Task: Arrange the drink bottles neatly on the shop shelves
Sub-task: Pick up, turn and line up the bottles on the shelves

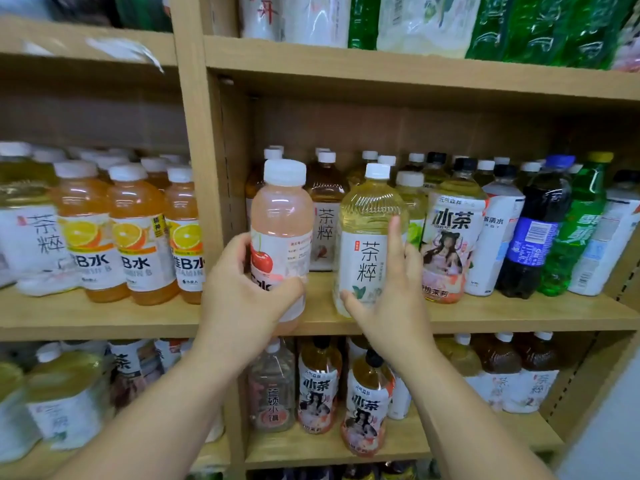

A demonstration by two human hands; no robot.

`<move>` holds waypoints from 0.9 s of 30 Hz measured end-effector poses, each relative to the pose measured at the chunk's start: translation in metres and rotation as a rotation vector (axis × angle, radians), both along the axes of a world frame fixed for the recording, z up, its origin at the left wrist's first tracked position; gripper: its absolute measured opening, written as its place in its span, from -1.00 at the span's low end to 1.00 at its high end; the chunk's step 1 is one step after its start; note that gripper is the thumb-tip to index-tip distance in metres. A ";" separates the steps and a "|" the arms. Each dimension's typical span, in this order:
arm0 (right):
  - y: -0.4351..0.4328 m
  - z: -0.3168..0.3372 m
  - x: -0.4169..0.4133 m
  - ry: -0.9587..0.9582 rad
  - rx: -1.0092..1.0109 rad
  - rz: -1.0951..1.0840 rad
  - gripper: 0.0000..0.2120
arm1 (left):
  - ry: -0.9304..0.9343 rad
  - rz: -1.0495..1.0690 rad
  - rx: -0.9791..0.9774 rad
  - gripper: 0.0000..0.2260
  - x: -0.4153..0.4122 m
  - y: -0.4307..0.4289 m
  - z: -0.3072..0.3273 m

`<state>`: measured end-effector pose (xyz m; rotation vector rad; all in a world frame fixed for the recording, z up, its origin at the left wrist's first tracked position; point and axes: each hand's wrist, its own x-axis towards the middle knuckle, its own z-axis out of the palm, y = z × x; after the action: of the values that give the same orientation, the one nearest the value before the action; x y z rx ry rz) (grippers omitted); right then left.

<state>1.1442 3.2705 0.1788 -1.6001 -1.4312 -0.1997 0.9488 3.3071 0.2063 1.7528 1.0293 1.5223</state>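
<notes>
My left hand (242, 296) grips a pink drink bottle (281, 216) with a white cap and a cherry on its label, at the front edge of the middle shelf (485, 317). Whether the bottle stands on the shelf or is lifted off it, I cannot tell. My right hand (388, 292) is around the lower part of a pale yellow tea bottle (370, 216) with a white label; the thumb lies across the label's bottom and the straight fingers rest against its right side. That bottle stands on the same shelf, just right of the pink one.
Behind and to the right stand several more tea, water and soda bottles, among them a dark cola bottle (535, 233) and a green one (578, 230). Orange vitamin drinks (138, 237) fill the left bay beyond a wooden upright (204, 168). More bottles crowd the shelves above and below.
</notes>
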 end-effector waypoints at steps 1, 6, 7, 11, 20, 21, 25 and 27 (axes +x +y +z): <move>0.006 0.000 -0.006 0.003 0.001 0.010 0.25 | -0.007 -0.001 -0.006 -0.55 -0.006 -0.003 -0.001; 0.031 0.002 -0.024 0.044 -0.002 0.051 0.18 | -0.028 0.007 -0.036 -0.57 -0.034 -0.015 0.004; 0.033 0.000 -0.029 0.061 -0.013 0.041 0.16 | -0.036 0.003 -0.052 -0.57 -0.040 -0.018 0.006; 0.032 0.005 -0.059 0.052 0.054 -0.019 0.03 | -0.075 0.059 -0.074 -0.60 -0.069 -0.024 0.010; 0.033 0.041 -0.144 -0.111 0.368 0.193 -0.33 | -0.105 0.267 -0.039 -0.63 -0.144 -0.007 0.004; 0.034 0.043 -0.155 -0.123 0.380 0.230 -0.34 | -0.102 0.283 -0.038 -0.64 -0.155 -0.003 0.003; 0.045 0.048 -0.204 -0.187 0.401 0.338 -0.39 | -0.113 0.321 -0.038 -0.61 -0.199 0.018 -0.001; 0.055 0.047 -0.230 -0.199 0.398 0.367 -0.40 | -0.127 0.340 -0.037 -0.62 -0.225 0.032 -0.005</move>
<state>0.9137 3.3254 0.2263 -0.9994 -1.6868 -0.4072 0.7241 3.3389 0.2018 1.4881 1.3304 1.7809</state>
